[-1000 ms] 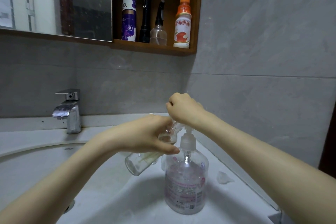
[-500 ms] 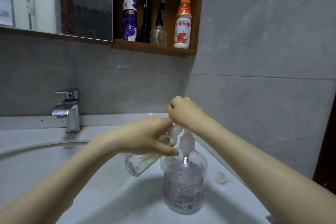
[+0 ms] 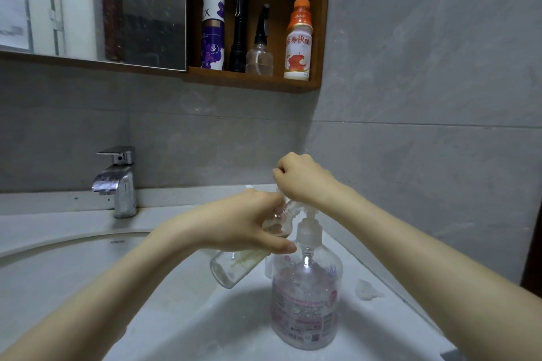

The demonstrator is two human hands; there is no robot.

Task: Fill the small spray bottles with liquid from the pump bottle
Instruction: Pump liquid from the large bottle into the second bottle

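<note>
fig. head view, both of your hands at the washbasin [image 3: 73, 272].

your left hand [image 3: 243, 223] grips the small spray bottle [image 3: 234, 268] around its upper half, fingers and thumb curled round the clear glass. the bottle is tilted: its base hangs below and to the left of that hand, and its threaded neck points up to the right, ending just under your right hand [image 3: 302, 179]. a little pale liquid lies along the bottle's lower side.

your right hand is curled into a fist, knuckles up, with its underside on the pump head [image 3: 308, 218]. whether the spout enters the small bottle's neck cannot be told, since both hands cover that spot.

the pump bottle [image 3: 305, 302] stands upright on the basin edge, directly below your right wrist and touching your left thumb tip. it is clear and about two-thirds full.

a crumpled clear scrap [image 3: 366, 290] lies on the white surface under your right forearm. the chrome tap [image 3: 117, 182] stands beyond your left forearm. well above both hands, a wooden shelf [image 3: 252, 82] holds a purple-and-white can [image 3: 213, 23], a black torch [image 3: 240, 26], a trigger sprayer [image 3: 259, 58] and an orange-capped drink bottle [image 3: 298, 41], with a mirror [image 3: 88, 3] to their left.
</note>
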